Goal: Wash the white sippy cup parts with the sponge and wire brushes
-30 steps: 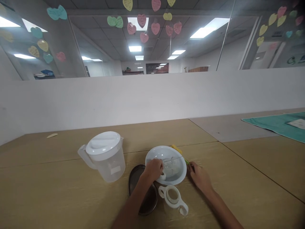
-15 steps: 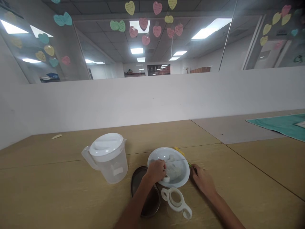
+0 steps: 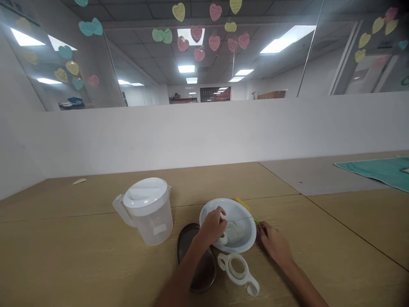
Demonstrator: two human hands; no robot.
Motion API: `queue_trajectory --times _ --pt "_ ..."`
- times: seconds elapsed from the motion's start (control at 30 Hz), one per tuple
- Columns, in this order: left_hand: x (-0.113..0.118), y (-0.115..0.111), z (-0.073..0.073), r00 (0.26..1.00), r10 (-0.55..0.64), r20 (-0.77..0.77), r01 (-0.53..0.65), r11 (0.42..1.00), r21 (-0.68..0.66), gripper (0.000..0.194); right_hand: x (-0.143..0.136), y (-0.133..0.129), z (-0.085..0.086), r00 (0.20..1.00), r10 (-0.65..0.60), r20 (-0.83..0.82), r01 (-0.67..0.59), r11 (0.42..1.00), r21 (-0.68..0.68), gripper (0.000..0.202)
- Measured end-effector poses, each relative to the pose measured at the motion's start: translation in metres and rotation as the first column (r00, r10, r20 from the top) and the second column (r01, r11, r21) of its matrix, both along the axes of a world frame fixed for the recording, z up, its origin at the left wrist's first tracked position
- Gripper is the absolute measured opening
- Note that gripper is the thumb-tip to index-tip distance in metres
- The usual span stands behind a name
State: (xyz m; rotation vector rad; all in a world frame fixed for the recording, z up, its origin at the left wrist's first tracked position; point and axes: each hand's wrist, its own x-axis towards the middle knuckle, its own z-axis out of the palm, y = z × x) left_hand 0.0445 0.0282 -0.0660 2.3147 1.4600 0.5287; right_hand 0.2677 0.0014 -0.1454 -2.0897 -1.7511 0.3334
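My left hand (image 3: 213, 226) is over the left side of a white bowl (image 3: 251, 242), its fingers curled together. What they hold, if anything, I cannot make out. A thin line crosses the bowl just right of these fingers. Inside the bowl lie translucent, glassy pieces (image 3: 235, 232) and a small white piece (image 3: 223, 239), partly hidden by the hand. My right hand (image 3: 273, 241) rests on the table right of the bowl, closed around a thin green stick (image 3: 256, 221). Behind the bowl's rim shows a yellow piece (image 3: 243, 204), in line with the stick.
A dark oval tray (image 3: 204, 277) lies under my left forearm. Nearer me is a white ring with looped handles (image 3: 238, 281), like an egg separator. A lidded translucent pitcher (image 3: 153, 221) stands left. A teal cloth (image 3: 380, 170) lies far right, before a white wall (image 3: 179, 136).
My left hand has lifted slightly, its fingers now higher over the bowl. The right hand stays beside the bowl on the green stick. The whole view has shifted slightly.
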Motion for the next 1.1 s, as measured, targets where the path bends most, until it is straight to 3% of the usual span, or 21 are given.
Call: queue_trajectory --times 0.27,0.5,0.63,0.87,1.1 --pt "-0.002 -0.007 0.021 0.925 0.0 0.38 -0.008 1.0 0.02 0.039 0.002 0.0 -0.004 1.0 0.014 -0.014 -0.013 0.998 0.055 0.039" --pt "-0.004 -0.013 0.034 0.882 0.029 0.47 -0.044 0.999 0.022 0.041 0.001 0.0 -0.003 1.0 0.015 -0.013 -0.014 0.996 0.088 0.042" --pt "-0.006 -0.013 0.036 0.848 0.076 0.525 -0.097 0.995 0.012 0.04 -0.003 -0.003 -0.004 0.994 0.025 -0.108 -0.01 0.991 0.135 0.044" --pt "-0.005 -0.015 0.044 0.661 0.111 0.742 0.117 0.961 -0.249 0.028 -0.003 -0.002 -0.011 0.975 0.008 -0.22 0.036 0.98 0.195 0.042" --pt "-0.011 -0.011 0.046 0.607 0.114 0.786 0.057 0.981 -0.186 0.022 0.018 -0.002 -0.001 0.947 -0.113 -0.299 0.208 0.928 0.31 0.047"
